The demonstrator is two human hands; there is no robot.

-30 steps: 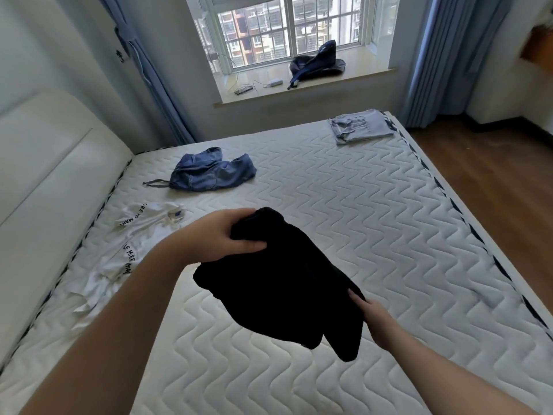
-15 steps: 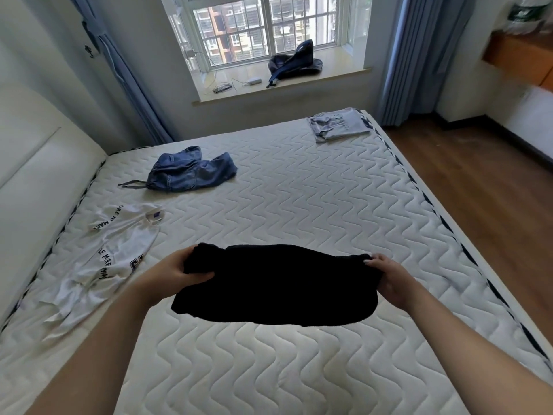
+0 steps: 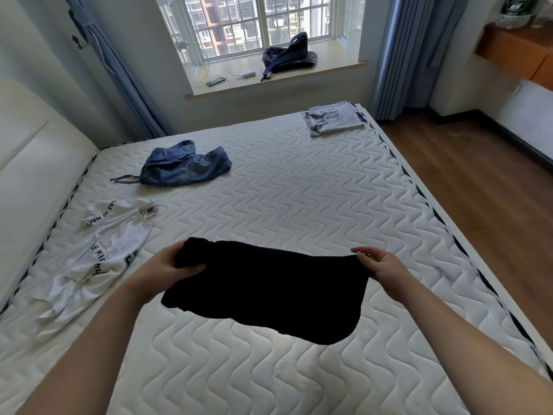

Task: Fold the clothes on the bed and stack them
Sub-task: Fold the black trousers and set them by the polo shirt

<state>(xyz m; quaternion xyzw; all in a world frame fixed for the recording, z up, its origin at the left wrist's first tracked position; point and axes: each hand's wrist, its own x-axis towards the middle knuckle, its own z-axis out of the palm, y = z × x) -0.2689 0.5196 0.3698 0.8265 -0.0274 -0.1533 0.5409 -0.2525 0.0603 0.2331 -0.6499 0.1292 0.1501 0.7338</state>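
Your left hand (image 3: 163,269) and right hand (image 3: 381,266) each grip a top corner of the black garment (image 3: 269,287), stretched flat, sagging above the bed (image 3: 299,190)

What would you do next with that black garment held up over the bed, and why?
Probably lower it flat onto the mattress. The left hand and right hand hold the black garment stretched in the air, and folding likely needs a surface.

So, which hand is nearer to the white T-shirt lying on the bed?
The left. The left hand grips the black garment just right of the white T-shirt. The right hand holds the garment's far end, across from the shirt.
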